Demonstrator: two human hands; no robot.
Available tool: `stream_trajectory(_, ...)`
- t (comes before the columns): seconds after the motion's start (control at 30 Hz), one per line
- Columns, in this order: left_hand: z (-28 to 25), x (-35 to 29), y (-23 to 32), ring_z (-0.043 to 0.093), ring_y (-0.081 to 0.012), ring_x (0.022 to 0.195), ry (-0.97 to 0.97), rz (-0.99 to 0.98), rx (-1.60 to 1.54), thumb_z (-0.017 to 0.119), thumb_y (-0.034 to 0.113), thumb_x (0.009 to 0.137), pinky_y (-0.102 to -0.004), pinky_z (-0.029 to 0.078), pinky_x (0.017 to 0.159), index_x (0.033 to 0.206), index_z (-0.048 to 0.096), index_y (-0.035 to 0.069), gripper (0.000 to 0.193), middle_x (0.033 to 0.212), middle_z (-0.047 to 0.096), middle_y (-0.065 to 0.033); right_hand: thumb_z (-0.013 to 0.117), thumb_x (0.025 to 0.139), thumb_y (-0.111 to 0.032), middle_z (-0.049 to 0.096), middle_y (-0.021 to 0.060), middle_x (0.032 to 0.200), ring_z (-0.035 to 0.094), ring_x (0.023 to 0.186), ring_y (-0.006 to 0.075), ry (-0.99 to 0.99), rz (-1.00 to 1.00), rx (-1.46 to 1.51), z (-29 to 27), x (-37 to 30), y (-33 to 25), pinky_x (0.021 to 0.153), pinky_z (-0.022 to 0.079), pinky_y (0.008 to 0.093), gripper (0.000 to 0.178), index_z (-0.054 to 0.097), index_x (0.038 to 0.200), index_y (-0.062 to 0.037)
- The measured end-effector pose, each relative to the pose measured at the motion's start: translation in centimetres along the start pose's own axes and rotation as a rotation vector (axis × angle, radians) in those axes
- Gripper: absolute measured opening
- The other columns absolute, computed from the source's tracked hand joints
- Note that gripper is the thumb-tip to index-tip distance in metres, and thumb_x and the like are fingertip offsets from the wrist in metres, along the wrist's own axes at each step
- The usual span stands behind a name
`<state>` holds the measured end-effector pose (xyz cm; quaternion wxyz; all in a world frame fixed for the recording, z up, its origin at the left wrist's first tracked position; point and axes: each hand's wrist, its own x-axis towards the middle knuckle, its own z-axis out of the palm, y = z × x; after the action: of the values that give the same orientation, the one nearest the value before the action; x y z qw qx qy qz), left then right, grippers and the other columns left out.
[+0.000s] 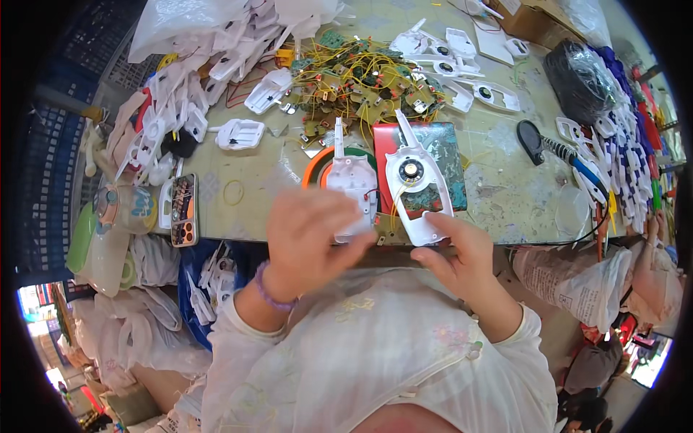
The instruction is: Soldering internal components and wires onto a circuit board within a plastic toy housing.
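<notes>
Two long-necked white plastic shell halves lie side by side at the table's front edge. One shell half [355, 180] shows its inside with posts and a red wire; my left hand [307, 242] hovers over its lower end, slightly blurred, thumb and fingers apart. The other shell half [442, 193] carries a round black speaker [411, 170] and an open window. My right hand [462, 252] grips its lower right corner between thumb and fingers. Under it lies a red-edged pad [451, 155] with a worn green surface. An orange ring [312, 170] shows partly behind the left shell.
Green circuit boards with yellow wires [361, 83] form a heap at the back middle. White shells [238, 50] pile up at the left; others [444, 54] lie at the back right. A soldering iron [592, 177] rests in its holder at the right. A phone [185, 209] lies front left.
</notes>
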<state>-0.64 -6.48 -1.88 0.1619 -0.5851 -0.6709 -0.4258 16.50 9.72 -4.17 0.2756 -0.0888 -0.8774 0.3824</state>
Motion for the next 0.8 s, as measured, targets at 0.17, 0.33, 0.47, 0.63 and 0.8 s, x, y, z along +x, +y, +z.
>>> stream_trajectory(0.17,2.2,-3.0,1.1,0.058,-0.0219,0.093,-0.144,0.186,0.215,0.079,0.022,0.069,-0.0381,0.045,0.076,0.101,0.062,0.015,0.037,0.1,0.059,-0.0027,0.081,0.073,-0.023,0.068,0.0117,0.088,0.065,0.067,0.0161,0.003,0.178,0.149,-0.1,0.5,-0.4,0.056,0.051,0.0268,0.043,0.063,0.105,-0.0014)
stream_trajectory(0.33,1.7,-2.8,1.7,0.062,-0.0217,0.094,-0.135,0.112,0.151,0.076,0.017,0.068,-0.041,0.044,0.084,0.098,0.064,0.014,0.032,0.105,0.062,-0.0035,0.076,0.077,-0.014,0.068,0.0136,0.091,0.064,0.066,0.0178,0.084,0.05,0.067,0.3,0.9,-0.9,0.057,0.051,0.0283,0.04,0.062,0.111,-0.0002)
stream_trajectory(0.47,-1.2,-2.3,0.0,0.062,-0.0217,0.106,-0.135,0.074,0.163,0.075,0.015,0.072,-0.0444,0.039,0.097,0.104,0.063,0.016,0.034,0.112,0.063,-0.0048,0.072,0.078,-0.007,0.067,0.0162,0.096,0.064,0.066,0.0206,0.193,-0.016,-0.018,1.1,1.9,-1.8,0.057,0.051,0.0297,0.038,0.061,0.114,0.0004)
stream_trajectory(0.63,-2.7,-1.1,-2.5,0.06,-0.022,0.11,-0.26,0.112,0.225,0.073,0.013,0.071,-0.0474,0.037,0.1,0.1,0.064,0.018,0.031,0.115,0.063,-0.0017,0.069,0.076,0.002,0.065,0.0169,0.102,0.064,0.082,0.0289,0.297,-0.396,-0.271,2.1,4.0,-1.9,0.07,0.053,0.0356,0.037,0.062,0.113,0.0006)
stream_trajectory(0.8,-2.7,-1.9,-4.1,0.06,-0.0217,0.104,-0.33,0.068,0.139,0.074,0.013,0.069,-0.0451,0.04,0.095,0.099,0.065,0.015,0.031,0.116,0.061,-0.0022,0.06,0.068,-0.009,0.065,0.0126,0.1,0.063,0.085,0.0268,0.173,-0.63,-0.367,4.5,3.3,-2.9,0.071,0.054,0.0326,0.039,0.065,0.105,-0.0004)
